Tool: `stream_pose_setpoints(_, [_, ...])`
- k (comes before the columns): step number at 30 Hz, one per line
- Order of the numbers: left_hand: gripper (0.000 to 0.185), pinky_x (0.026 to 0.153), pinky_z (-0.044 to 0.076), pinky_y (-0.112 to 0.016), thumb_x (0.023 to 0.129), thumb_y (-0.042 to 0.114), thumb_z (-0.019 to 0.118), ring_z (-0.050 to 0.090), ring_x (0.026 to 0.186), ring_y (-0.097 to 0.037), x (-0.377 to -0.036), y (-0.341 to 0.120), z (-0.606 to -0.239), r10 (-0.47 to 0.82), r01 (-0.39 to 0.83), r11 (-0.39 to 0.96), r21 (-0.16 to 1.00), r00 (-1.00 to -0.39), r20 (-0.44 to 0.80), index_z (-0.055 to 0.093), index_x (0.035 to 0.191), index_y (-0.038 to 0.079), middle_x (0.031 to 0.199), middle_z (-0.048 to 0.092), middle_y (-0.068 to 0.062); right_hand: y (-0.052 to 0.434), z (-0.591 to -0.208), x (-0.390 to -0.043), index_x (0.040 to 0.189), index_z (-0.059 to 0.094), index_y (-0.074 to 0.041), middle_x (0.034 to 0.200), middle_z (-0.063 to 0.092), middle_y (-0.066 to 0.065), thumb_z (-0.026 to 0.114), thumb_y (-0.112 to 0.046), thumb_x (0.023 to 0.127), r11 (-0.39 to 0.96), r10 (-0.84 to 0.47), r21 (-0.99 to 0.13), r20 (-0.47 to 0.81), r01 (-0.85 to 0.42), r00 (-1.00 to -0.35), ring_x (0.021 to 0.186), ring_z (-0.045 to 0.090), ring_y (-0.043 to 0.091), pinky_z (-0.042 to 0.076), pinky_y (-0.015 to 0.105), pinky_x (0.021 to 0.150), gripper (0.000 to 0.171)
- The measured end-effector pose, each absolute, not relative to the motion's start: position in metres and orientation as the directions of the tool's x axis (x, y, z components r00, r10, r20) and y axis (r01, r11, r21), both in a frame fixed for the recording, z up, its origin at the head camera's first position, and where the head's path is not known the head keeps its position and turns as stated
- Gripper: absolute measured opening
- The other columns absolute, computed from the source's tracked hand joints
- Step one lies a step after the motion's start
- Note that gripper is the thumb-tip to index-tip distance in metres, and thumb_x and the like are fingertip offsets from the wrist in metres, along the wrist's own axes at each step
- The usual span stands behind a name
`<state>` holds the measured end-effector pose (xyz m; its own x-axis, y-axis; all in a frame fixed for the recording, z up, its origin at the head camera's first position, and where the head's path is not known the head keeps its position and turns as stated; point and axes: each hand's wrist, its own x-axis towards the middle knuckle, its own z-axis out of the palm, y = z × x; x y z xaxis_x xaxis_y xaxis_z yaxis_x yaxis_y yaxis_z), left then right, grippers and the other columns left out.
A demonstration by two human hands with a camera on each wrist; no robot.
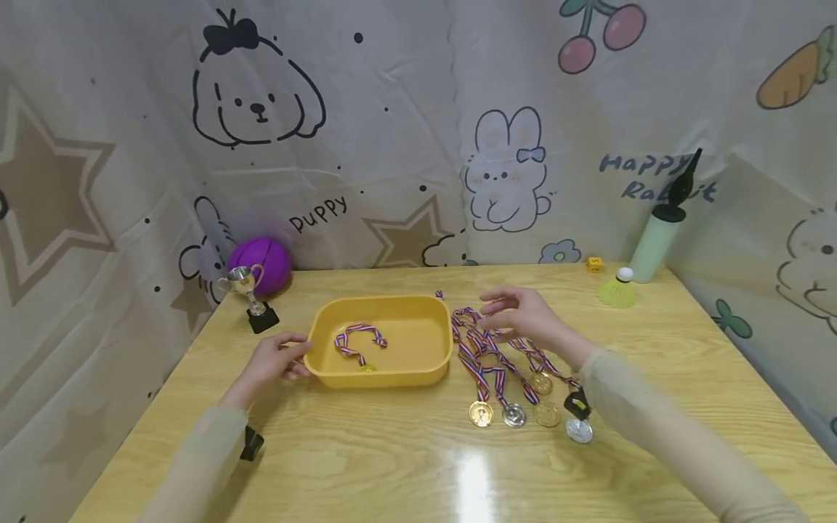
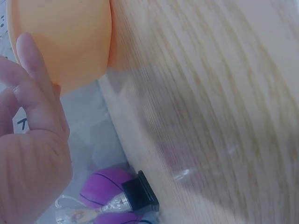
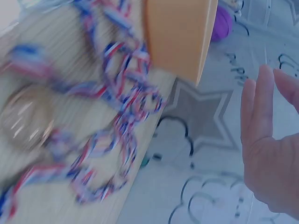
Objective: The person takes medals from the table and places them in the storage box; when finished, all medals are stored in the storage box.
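Observation:
A yellow plastic basin (image 1: pixel 379 379) stands on the table, with one medal on a striped ribbon (image 1: pixel 358 327) lying inside. My left hand (image 1: pixel 277 358) is at the basin's left end, its fingers extended against the rim and outer wall. Over the pile of red, white and blue ribbons (image 1: pixel 487 341) to the right of the basin hovers my right hand (image 1: pixel 523 317), fingers loosely straight and holding nothing. Gold medals (image 1: pixel 480 414) and silver medals (image 1: pixel 514 415) on those ribbons lie toward me. In the right wrist view, the right hand (image 3: pixel 268 154) is apart from the ribbons (image 3: pixel 126 107).
At the back left, a small trophy cup (image 1: pixel 255 298) stands before a purple ball (image 1: pixel 261 265). A pale green bottle-like pump (image 1: pixel 656 243), a yellow shuttlecock (image 1: pixel 617 290) and a small yellow block (image 1: pixel 594 264) stand at the back right. A printed curtain (image 1: pixel 392 145) encloses the table.

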<state>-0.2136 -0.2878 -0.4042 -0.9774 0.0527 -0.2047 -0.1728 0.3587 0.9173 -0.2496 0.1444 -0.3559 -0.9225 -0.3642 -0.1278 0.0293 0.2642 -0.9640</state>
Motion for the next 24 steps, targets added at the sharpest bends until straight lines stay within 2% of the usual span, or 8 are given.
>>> stream_pose_setpoints(5, [0.05,0.048,0.05,-0.017,0.098,0.021,0.054,0.065,0.054,-0.005,-0.211,-0.29,-0.406,0.043,-0.175,0.364,0.915,-0.978,-0.204,0.04,0.132,-0.012,0.064,0.067,0.002,0.183,-0.363,-0.237,0.134,0.045,0.005,0.124,0.053,0.027,0.07,-0.009,0.085,0.296,-0.322,-0.954,-0.136,0.037,-0.937,0.087,0.067,0.019,0.059,0.042,0.075,0.057])
stream_pose_setpoints(13, [0.051,0.049,0.051,-0.018,0.099,0.02,0.054,0.064,0.055,-0.005,-0.214,-0.286,-0.405,0.07,-0.168,0.36,0.918,-0.976,-0.206,0.039,0.134,-0.014,0.067,0.067,0.003,0.235,-0.384,-0.217,0.136,0.039,0.01,0.119,0.055,0.024,0.069,-0.011,0.086,0.343,-0.27,-0.935,-0.185,0.085,-0.945,0.084,0.064,0.01,0.059,0.043,0.077,0.062])
stream_pose_setpoints(19, [0.051,0.048,0.05,-0.017,0.099,0.019,0.053,0.064,0.054,-0.005,-0.215,-0.287,-0.407,0.06,-0.179,0.343,0.922,-0.976,-0.211,0.038,0.134,-0.014,0.066,0.067,0.002,0.261,-0.399,-0.206,0.135,0.037,0.012,0.115,0.057,0.02,0.069,-0.011,0.087,0.37,-0.239,-0.921,-0.221,0.121,-0.945,0.085,0.064,0.009,0.059,0.039,0.077,0.063])
stream_pose_setpoints(24, [0.05,0.048,0.05,-0.017,0.099,0.019,0.053,0.064,0.053,-0.004,-0.214,-0.288,-0.407,0.05,-0.186,0.347,0.919,-0.975,-0.217,0.038,0.134,-0.013,0.064,0.067,0.003,0.272,-0.411,-0.198,0.135,0.037,0.014,0.117,0.056,0.025,0.068,-0.01,0.087,0.386,-0.23,-0.911,-0.244,0.142,-0.942,0.086,0.065,0.011,0.059,0.038,0.078,0.062])
